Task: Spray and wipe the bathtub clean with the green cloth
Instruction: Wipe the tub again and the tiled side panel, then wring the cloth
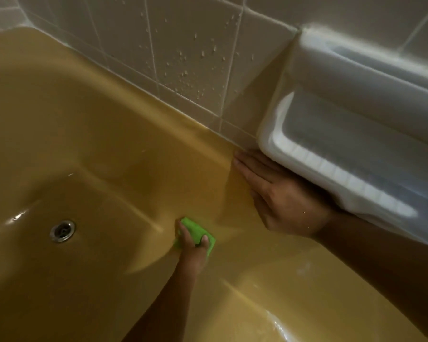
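Found left hand (193,245) low inside bathtub (84,119), on the slope where the far side wall met the floor, to the right of drain (62,230). Recorded its grip as closed round green cloth (195,229): fingers over one edge of the folded pad, thumb hooked at the other, cloth pressed to the yellow enamel. Found right hand (279,196) flat on the tub's far ledge, fingers straight and together, holding nothing, tucked just beneath white soap dish (344,149) on tiled wall (183,33). Judged it a brace.

Progress, as judgement only:
- Noted droplets (183,72) beaded on the tiles above the ledge, and wet glints on the floor near the drain and along the near rim. Took spraying as at least partly done. Saw no spray bottle in view.
- Placed the work in the wiping stage, mid-tub.
- Could not tell which areas had already been wiped. Light was dim and the enamel smeared around the cloth, possibly motion blur.
- Judged as likely left: floor toward the drain, end wall at left, ledge under the right hand, near rim.
- Saw no grime to mark a boundary.
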`<state>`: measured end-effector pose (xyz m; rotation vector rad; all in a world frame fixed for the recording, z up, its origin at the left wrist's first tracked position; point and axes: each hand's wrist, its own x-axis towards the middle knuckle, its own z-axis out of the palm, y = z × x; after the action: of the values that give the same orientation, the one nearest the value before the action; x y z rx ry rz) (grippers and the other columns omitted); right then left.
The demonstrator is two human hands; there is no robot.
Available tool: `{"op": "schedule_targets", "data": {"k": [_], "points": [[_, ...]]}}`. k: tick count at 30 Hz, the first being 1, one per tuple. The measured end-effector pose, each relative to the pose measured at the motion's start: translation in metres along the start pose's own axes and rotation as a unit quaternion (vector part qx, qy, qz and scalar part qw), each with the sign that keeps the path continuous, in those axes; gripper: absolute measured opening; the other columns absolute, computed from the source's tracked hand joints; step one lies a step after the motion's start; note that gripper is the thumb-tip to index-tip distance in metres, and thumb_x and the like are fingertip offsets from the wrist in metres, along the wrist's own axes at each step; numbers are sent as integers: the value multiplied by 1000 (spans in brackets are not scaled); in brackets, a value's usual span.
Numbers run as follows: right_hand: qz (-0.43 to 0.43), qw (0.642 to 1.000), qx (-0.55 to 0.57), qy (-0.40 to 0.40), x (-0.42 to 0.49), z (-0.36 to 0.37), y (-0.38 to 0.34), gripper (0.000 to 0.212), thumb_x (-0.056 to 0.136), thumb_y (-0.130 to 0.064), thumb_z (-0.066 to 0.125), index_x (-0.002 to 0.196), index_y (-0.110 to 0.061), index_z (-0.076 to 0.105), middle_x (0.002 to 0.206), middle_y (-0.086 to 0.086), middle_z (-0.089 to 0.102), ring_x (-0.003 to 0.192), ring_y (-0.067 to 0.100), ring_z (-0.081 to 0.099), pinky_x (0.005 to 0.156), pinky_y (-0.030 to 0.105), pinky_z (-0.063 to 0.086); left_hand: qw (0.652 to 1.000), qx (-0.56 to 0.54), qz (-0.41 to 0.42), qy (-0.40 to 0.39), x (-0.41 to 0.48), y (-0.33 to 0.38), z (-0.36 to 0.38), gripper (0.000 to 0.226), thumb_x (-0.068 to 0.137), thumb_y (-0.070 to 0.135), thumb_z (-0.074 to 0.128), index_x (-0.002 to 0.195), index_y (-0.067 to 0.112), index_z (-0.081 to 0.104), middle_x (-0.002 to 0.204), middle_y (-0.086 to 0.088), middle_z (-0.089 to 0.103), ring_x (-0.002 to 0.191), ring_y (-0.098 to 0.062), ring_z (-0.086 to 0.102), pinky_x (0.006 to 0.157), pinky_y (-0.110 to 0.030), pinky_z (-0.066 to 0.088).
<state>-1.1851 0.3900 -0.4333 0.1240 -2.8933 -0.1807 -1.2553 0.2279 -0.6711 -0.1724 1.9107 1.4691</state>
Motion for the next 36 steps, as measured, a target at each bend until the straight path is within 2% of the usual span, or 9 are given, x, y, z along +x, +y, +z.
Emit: {"op": "schedule_targets", "data": {"k": [2,5,9,13,17,20,24,29,36], "points": [[2,1000,19,2,-1,0,2,76,82,-3,70,152,5,43,159,22,43,148,36,37,126,32,14,998,-56,-27,22,-7,11,8,89,105,25,56,162,46,-9,166,-12,31,137,-36,49,111,-42,41],[1,1000,30,3,-9,-2,1,76,79,0,69,151,6,45,158,22,43,148,35,35,128,29,11,974,-222,-44,31,-31,46,19,82,104,15,57,158,59,13,148,0,54,110,-24,64,84,-40,53],[-10,1000,5,-11,-49,-15,9,75,83,-1,66,153,7,41,162,23,37,152,34,30,127,38,19,933,-358,25,-14,-85,103,24,72,97,13,70,149,55,42,139,8,65,119,-22,67,76,-40,58],[-2,1000,6,-23,-76,-21,14,74,89,-2,63,157,3,34,165,20,32,156,31,25,127,38,18,917,-363,150,-65,-126,145,34,70,97,12,72,149,51,47,140,10,65,124,-16,66,97,-48,58],[12,999,23,-18,-75,-19,14,78,84,1,69,156,4,37,164,20,34,155,30,25,128,35,17,949,-214,229,-28,-125,117,50,72,101,30,66,153,63,28,158,16,47,141,-4,49,112,-28,43],[-4,1000,-7,-18,-75,-18,15,80,82,-2,71,154,7,37,163,24,35,154,33,26,127,38,17,972,-139,187,13,-110,73,59,71,105,28,60,159,51,19,158,12,44,138,-4,50,109,-20,41],[-18,999,-30,-4,-74,-19,15,79,81,-3,73,151,10,40,159,27,39,152,34,26,127,39,15,992,-79,96,17,-82,16,64,73,106,34,56,160,48,10,158,0,48,135,-16,55,115,-36,44],[-14,1000,-18,8,-76,-15,17,77,84,-2,73,153,7,40,160,25,39,153,34,29,127,38,16,999,-11,-27,24,-57,-42,66,75,105,33,57,166,32,12,156,-14,47,134,-32,54,113,-35,43],[-20,1000,6,15,-78,-15,18,76,79,3,76,148,11,45,156,27,44,148,34,27,128,30,7,959,-279,-32,34,-78,-12,87,69,97,20,72,153,47,42,140,0,66,119,-25,68,107,-57,51]]}}
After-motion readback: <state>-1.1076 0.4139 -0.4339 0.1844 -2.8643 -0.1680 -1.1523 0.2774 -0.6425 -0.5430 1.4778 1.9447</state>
